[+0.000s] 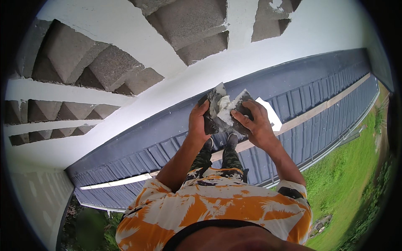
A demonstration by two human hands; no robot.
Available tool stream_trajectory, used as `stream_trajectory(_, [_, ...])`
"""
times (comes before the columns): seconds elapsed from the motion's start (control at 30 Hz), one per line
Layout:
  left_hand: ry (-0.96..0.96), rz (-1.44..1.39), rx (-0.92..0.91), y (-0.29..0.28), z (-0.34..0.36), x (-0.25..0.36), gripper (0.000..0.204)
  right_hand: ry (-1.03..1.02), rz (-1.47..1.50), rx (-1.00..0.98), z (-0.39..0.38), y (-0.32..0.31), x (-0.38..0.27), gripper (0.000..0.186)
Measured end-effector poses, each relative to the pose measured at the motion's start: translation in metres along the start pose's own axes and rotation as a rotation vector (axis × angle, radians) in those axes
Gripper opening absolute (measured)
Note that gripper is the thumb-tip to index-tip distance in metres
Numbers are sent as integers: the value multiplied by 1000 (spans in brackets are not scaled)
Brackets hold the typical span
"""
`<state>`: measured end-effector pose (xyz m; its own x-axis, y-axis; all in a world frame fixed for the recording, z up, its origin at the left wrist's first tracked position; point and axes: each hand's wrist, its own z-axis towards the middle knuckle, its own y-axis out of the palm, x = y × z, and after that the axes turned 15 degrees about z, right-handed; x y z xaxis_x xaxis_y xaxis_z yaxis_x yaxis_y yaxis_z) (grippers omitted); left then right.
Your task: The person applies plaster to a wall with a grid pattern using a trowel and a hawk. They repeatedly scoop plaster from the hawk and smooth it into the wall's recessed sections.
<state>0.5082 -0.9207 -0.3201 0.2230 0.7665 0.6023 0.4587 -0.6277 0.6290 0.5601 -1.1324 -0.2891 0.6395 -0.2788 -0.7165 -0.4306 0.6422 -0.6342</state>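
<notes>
Near the middle of the head view, my left hand (197,120) is closed on a dark flat putty blade (212,120) smeared with white paste. A lump of white putty (223,103) lies on it. My right hand (255,123) grips a second putty-smeared blade (243,97), held close against the first at chest height; whether the two touch is hard to tell. A white flat object (274,117) shows behind my right hand, partly hidden.
My feet (231,142) stand on the dark ribbed roof (301,106), along which a wooden plank (343,92) runs. A white wall with recessed grey blocks (188,25) rises ahead and left. The roof's guttered edge (343,140) is at right, with grass (339,180) below.
</notes>
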Motion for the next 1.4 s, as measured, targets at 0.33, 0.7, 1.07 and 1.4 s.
stream_trajectory(0.33, [641,11,314,0,-75,63,24,660,1889,155,9,-17,-74,37])
stream_trajectory(0.7, [647,-123,385,-12,-139,67,30,640,1512,458,40,29,-41,26])
stream_trajectory(1.07, [1525,1249,377,-73,-203,74,33,771,1864,-72,75,136,-140,33])
stream_trajectory(1.4, [495,1292,738,-209,-284,105,26,635,2232,-221,117,178,-199,31])
